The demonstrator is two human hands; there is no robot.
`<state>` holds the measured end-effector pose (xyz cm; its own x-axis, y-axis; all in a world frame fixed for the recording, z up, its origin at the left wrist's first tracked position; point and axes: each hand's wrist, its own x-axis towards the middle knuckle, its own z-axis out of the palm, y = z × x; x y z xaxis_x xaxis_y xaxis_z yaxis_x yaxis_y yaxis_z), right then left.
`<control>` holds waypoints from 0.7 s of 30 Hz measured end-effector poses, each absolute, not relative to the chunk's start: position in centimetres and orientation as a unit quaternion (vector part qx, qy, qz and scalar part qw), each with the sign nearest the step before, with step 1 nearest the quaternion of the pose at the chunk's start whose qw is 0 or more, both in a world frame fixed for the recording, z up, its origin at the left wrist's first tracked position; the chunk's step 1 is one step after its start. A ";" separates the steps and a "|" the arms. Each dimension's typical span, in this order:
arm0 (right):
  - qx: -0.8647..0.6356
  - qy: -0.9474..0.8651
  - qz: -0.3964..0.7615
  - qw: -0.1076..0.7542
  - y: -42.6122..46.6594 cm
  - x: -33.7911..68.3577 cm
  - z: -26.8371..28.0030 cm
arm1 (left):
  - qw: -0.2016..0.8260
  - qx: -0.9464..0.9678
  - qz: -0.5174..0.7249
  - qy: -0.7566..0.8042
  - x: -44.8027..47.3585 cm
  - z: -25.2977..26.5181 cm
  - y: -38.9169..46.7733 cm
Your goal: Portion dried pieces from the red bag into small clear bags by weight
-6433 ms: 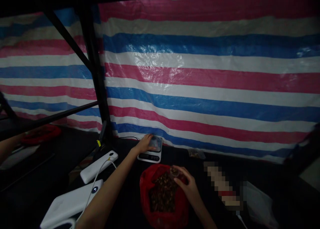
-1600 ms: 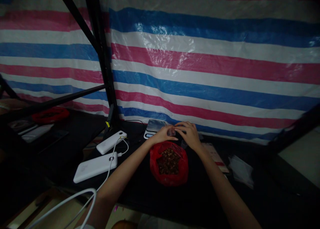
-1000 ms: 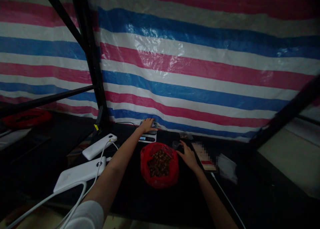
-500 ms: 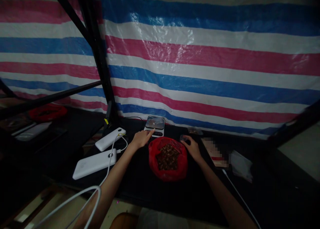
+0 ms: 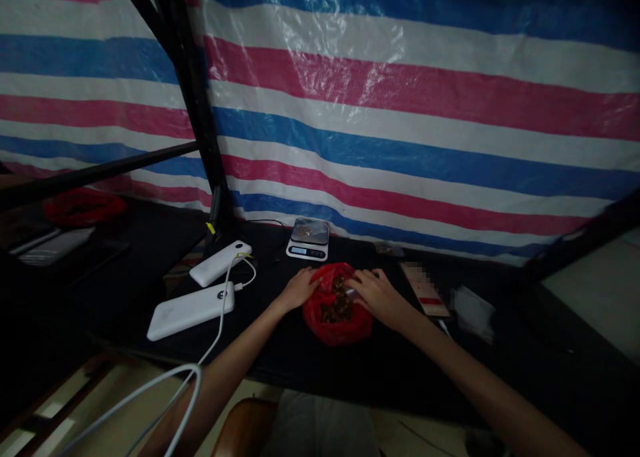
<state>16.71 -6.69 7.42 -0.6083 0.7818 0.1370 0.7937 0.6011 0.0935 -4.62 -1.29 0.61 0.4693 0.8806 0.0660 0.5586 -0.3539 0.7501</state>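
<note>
A red plastic bag [image 5: 336,334] stands open on the black tabletop, filled with small brown pieces [image 5: 339,308] whose kind is too dim to make out. My left hand [image 5: 299,289] is at the bag's left rim, thumb and fingers closed on the red plastic. Over the right side of the bag's mouth is my right hand [image 5: 380,296], fingers curled down around a small clear plastic item [image 5: 352,293], partly hidden. Behind the bag sits a white digital scale [image 5: 308,252] with its display lit. A few brown pieces [image 5: 304,231] lie on its pan.
Two white power banks [image 5: 193,309] with a white cable [image 5: 216,340] are at the left. To the right lie a phone-like slab [image 5: 425,290], clear plastic bags [image 5: 474,312] and a small packet [image 5: 389,249]. A black metal frame [image 5: 200,110] rises at left before a striped sheet [image 5: 400,110].
My left hand has left the scale's buttons for the bag's rim. My right hand has moved left from beside the bag to over its mouth. The view has tilted down slightly.
</note>
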 end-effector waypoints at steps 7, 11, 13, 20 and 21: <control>-0.470 -0.870 -0.145 0.010 -4.3 16.5 5.7 | 0.623 0.521 0.399 0.425 -2.7 -1.4 -1.1; -0.436 -0.893 -0.111 0.028 -3.3 16.0 4.6 | 0.749 0.320 0.453 0.362 -1.4 -1.0 -2.1; -0.407 -0.909 -0.080 0.031 -3.1 15.9 4.3 | 0.773 0.225 0.481 0.348 -1.2 -0.7 -2.4; -0.333 -0.939 0.070 0.045 -3.7 15.8 5.1 | 0.805 0.073 0.466 0.358 -1.4 -0.3 -1.9; -0.328 -0.937 0.103 0.057 -3.8 15.7 5.2 | 0.808 0.066 0.464 0.357 -1.4 -0.4 -1.9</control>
